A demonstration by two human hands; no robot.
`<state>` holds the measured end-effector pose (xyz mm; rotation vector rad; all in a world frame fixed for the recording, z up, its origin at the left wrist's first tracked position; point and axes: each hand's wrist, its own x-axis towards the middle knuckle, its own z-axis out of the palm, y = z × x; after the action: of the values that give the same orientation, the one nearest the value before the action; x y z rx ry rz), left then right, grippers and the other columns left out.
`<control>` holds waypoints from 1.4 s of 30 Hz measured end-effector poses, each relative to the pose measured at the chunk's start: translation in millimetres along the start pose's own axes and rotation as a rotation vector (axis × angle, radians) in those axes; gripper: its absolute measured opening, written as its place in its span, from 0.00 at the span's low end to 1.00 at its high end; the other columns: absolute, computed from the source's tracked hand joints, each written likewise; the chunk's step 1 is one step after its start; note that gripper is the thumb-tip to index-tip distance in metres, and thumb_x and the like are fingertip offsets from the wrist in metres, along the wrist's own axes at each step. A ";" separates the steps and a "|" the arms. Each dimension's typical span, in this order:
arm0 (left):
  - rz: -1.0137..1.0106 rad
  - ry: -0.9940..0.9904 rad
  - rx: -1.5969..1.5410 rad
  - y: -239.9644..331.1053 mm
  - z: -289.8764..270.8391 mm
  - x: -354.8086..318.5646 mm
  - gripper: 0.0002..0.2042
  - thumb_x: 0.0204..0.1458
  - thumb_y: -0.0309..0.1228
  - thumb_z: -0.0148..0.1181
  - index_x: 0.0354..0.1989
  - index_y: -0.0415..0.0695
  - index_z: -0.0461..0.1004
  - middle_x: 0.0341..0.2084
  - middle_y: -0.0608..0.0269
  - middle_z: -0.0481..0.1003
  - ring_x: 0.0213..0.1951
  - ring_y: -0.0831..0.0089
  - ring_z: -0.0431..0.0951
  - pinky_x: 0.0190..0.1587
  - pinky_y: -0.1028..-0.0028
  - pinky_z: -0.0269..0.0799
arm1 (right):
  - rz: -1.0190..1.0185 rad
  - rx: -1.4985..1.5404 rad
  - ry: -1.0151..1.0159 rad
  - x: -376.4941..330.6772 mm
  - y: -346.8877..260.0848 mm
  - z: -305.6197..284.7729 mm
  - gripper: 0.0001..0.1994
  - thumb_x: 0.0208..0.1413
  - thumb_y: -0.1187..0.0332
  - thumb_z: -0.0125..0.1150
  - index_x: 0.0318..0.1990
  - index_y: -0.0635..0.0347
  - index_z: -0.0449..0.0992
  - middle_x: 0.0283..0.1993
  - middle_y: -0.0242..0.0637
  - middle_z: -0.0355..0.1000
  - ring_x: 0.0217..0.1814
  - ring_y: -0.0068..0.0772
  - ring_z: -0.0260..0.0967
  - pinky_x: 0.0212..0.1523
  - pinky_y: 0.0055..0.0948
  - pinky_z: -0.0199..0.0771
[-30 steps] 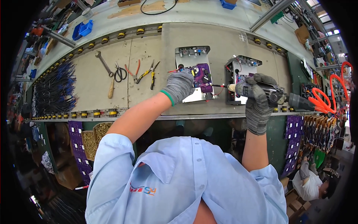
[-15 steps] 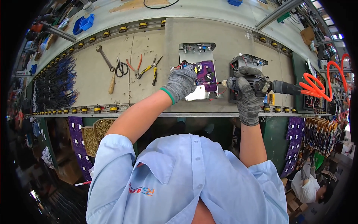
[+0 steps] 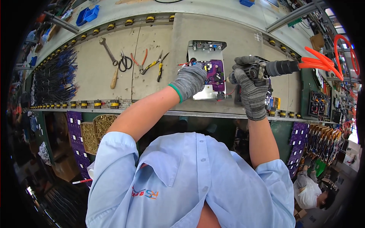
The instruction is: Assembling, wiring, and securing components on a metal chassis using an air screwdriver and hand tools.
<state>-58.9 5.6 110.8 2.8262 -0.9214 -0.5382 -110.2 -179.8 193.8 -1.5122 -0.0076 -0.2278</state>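
My left hand (image 3: 191, 81), in a grey knit glove with a green cuff, lies over the left side of a metal chassis (image 3: 206, 94). Its fingers curl in beside a purple circuit board (image 3: 215, 71) mounted there; the fingertips are hidden. In my right hand (image 3: 251, 89), gloved alike, is a power screwdriver (image 3: 258, 71) with a dark body. Its tip points left, close to the board's right edge; whether it touches cannot be made out. A red coiled hose (image 3: 321, 62) runs from its rear. Behind my right hand a second chassis is mostly hidden.
Left on the bench lie a wrench (image 3: 108, 51), scissors (image 3: 124, 61), pliers (image 3: 140, 62) and a wooden-handled tool (image 3: 114, 78). Bundled black-blue wires (image 3: 55, 78) cover the far left. Below the bench edge are a box of brass-coloured parts (image 3: 103, 124) and hanging purple boards (image 3: 298, 142). A person (image 3: 310, 190) is at lower right.
The screwdriver has swung so its rear end and hose sit higher and farther away. My left hand stays at the board. The whole view has shifted slightly.
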 end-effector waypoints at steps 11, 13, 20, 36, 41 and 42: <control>0.053 0.104 -0.001 -6.9 9.6 1.8 0.13 0.45 0.36 0.64 0.36 0.41 0.81 0.35 0.51 0.77 0.39 0.56 0.79 0.40 0.58 0.77 | 0.032 -0.019 0.028 3.4 3.6 7.3 0.13 0.53 0.82 0.62 0.46 0.63 0.75 0.40 0.36 0.77 0.38 0.23 0.75 0.40 0.24 0.79; 0.064 0.128 0.004 -7.4 9.9 1.8 0.12 0.45 0.35 0.63 0.35 0.41 0.81 0.35 0.50 0.77 0.40 0.56 0.79 0.41 0.58 0.77 | 0.001 -0.015 0.016 4.3 4.7 7.6 0.12 0.53 0.82 0.62 0.46 0.62 0.75 0.40 0.36 0.77 0.38 0.23 0.75 0.39 0.24 0.79; 0.048 0.058 -0.008 -8.1 10.8 5.4 0.17 0.44 0.40 0.66 0.37 0.39 0.79 0.38 0.48 0.76 0.41 0.54 0.80 0.45 0.58 0.77 | 0.050 0.012 0.010 0.4 9.1 8.1 0.14 0.54 0.82 0.61 0.48 0.63 0.72 0.38 0.38 0.73 0.31 0.25 0.70 0.32 0.29 0.76; -0.533 -0.003 -1.832 -4.1 2.8 -50.6 0.26 0.59 0.55 0.56 0.45 0.39 0.73 0.36 0.57 0.76 0.36 0.60 0.81 0.37 0.64 0.79 | 0.024 -0.027 -0.158 -0.3 -10.8 15.4 0.15 0.53 0.82 0.62 0.49 0.61 0.73 0.43 0.38 0.75 0.41 0.26 0.74 0.41 0.27 0.78; -0.400 0.020 -2.467 -12.5 9.8 -75.2 0.28 0.62 0.58 0.45 0.43 0.40 0.71 0.31 0.53 0.76 0.36 0.56 0.81 0.38 0.55 0.82 | -0.042 0.197 -0.166 -8.8 -63.2 13.9 0.16 0.50 0.81 0.65 0.47 0.60 0.73 0.45 0.39 0.75 0.46 0.32 0.75 0.45 0.31 0.81; -0.404 0.024 -2.512 -12.0 11.1 -76.4 0.29 0.63 0.58 0.43 0.44 0.40 0.71 0.33 0.51 0.76 0.37 0.54 0.81 0.41 0.53 0.82 | -0.041 0.194 -0.160 -16.7 -69.3 17.2 0.16 0.50 0.81 0.65 0.47 0.60 0.73 0.45 0.39 0.75 0.46 0.32 0.75 0.45 0.31 0.81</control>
<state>-113.8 60.3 120.3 0.5546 0.4604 -0.7108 -134.8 -163.2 260.9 -1.3340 -0.1834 -0.1338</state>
